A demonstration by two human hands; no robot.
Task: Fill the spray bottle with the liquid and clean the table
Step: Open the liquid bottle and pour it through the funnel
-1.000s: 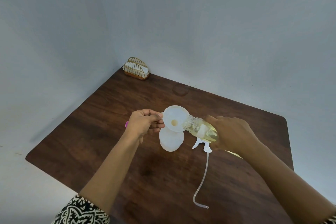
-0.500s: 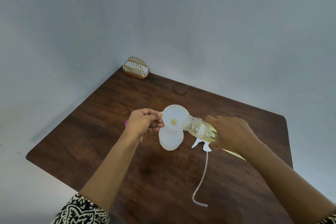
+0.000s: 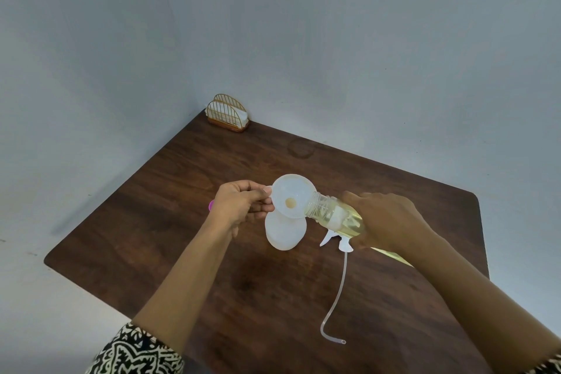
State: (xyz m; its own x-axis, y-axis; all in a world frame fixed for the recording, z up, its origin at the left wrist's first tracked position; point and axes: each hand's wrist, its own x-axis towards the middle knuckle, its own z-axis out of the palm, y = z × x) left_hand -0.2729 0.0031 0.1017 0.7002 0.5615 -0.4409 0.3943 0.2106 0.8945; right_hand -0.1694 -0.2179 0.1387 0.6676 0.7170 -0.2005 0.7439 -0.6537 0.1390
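Observation:
A white translucent spray bottle (image 3: 284, 232) stands on the dark wooden table (image 3: 188, 179) with a white funnel (image 3: 293, 195) set in its neck. My left hand (image 3: 243, 203) pinches the funnel's left rim. My right hand (image 3: 385, 222) grips a clear bottle of pale yellow liquid (image 3: 335, 215), tilted so its open mouth rests over the funnel's right edge. A little yellow liquid sits at the funnel's centre. The white spray head (image 3: 337, 241) with its long clear tube (image 3: 335, 304) lies on the table under my right hand.
A gold wire napkin holder (image 3: 227, 114) with white napkins stands at the table's far corner against the grey wall. A small pink object (image 3: 211, 205) peeks out behind my left hand. A faint ring mark (image 3: 302, 149) shows on the far tabletop.
Both hands hold nearly the same pose. The liquid bottle stays tilted at the funnel, with no clear shift.

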